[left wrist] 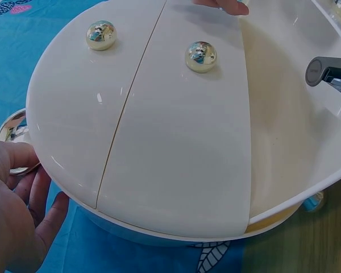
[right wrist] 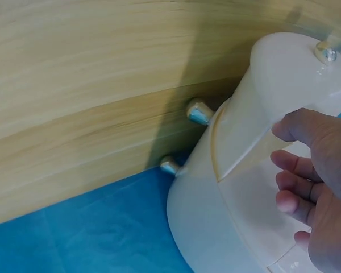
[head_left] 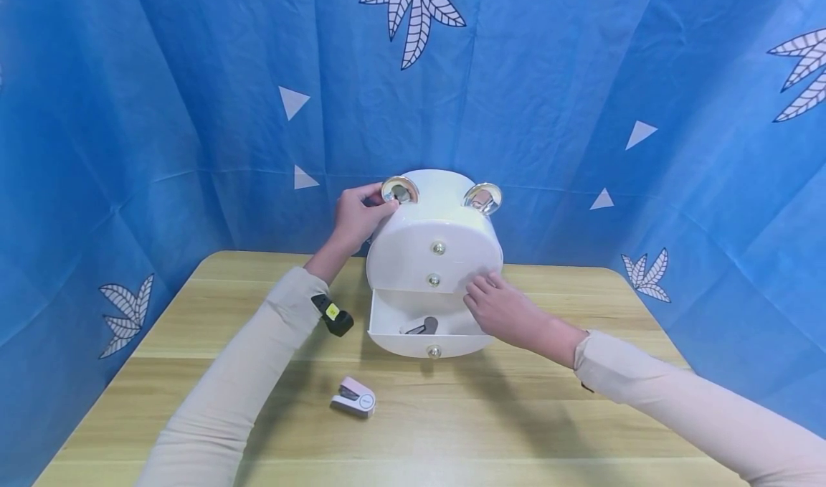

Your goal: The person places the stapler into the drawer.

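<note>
A glossy white, rounded drawer box (head_left: 419, 257) with two gold ears and gold ball knobs stands at the back of the table. Its bottom drawer (head_left: 387, 315) is pulled out, and a small grey stapler (left wrist: 329, 74) lies inside. My left hand (head_left: 360, 218) pinches the left gold ear (head_left: 409, 186), thumb in front and fingers behind. At the right side of the open drawer is my right hand (head_left: 503, 309). Its fingers are loosely bent with a gap to the thumb, and nothing shows between them in the right wrist view.
A small pink and white stapler (head_left: 355, 398) lies on the wooden table (head_left: 213, 372), in front and to the left of the box. Blue cloth (head_left: 548, 114) with leaf and triangle prints hangs behind and at both sides. Gold feet (right wrist: 199, 111) show under the box.
</note>
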A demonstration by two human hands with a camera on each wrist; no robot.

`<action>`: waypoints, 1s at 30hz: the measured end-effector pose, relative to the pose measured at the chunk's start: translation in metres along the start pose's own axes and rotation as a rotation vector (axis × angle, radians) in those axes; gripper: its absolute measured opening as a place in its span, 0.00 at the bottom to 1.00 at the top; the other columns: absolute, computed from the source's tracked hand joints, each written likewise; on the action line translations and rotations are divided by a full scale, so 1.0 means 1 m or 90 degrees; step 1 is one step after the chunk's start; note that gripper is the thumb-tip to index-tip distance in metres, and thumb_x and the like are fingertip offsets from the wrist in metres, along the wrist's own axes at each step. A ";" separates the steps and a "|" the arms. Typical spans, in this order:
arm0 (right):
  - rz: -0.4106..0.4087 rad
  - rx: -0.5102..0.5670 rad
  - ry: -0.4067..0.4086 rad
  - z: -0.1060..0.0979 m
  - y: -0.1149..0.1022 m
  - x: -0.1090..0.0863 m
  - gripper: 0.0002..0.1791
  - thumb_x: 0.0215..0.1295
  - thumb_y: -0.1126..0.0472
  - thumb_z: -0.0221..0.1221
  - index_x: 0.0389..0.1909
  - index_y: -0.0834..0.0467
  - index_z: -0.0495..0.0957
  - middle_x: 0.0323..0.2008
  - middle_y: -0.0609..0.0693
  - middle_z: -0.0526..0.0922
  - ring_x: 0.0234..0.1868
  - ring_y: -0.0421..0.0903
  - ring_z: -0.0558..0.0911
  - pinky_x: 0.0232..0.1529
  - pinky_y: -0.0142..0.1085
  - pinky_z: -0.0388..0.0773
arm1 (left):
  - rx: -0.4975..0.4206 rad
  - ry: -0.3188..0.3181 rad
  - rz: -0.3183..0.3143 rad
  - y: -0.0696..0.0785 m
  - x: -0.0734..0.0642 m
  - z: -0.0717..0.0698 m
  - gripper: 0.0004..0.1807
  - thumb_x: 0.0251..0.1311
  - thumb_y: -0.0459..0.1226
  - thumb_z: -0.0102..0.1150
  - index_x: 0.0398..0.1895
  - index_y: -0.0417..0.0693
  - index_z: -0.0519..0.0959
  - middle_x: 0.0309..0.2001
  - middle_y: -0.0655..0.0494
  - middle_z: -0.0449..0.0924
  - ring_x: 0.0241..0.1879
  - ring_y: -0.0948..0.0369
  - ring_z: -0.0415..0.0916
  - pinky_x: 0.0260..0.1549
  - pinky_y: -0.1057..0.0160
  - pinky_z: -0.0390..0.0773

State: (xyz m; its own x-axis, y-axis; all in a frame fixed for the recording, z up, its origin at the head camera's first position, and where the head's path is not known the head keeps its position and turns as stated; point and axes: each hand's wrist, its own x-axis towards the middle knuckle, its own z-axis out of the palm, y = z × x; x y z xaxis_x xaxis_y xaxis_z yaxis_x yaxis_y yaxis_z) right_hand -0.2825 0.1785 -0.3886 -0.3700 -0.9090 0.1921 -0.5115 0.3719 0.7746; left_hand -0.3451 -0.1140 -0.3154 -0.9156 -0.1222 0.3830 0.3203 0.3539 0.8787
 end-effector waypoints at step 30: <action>0.066 0.405 0.052 -0.061 -0.126 0.061 0.22 0.61 0.35 0.65 0.48 0.45 0.81 0.38 0.37 0.84 0.36 0.35 0.80 0.41 0.30 0.71 | -0.007 0.007 0.006 -0.001 0.000 0.001 0.22 0.59 0.36 0.68 0.58 0.43 0.84 0.34 0.49 0.82 0.34 0.62 0.77 0.30 0.70 0.78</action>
State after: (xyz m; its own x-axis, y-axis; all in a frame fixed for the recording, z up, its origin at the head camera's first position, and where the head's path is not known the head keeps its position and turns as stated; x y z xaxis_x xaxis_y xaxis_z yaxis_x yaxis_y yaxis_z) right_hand -0.1932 0.0645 -0.4373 -0.3943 -0.8644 0.3119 -0.8455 0.4743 0.2455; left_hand -0.3456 -0.1137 -0.3162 -0.9095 -0.1295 0.3951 0.3324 0.3446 0.8780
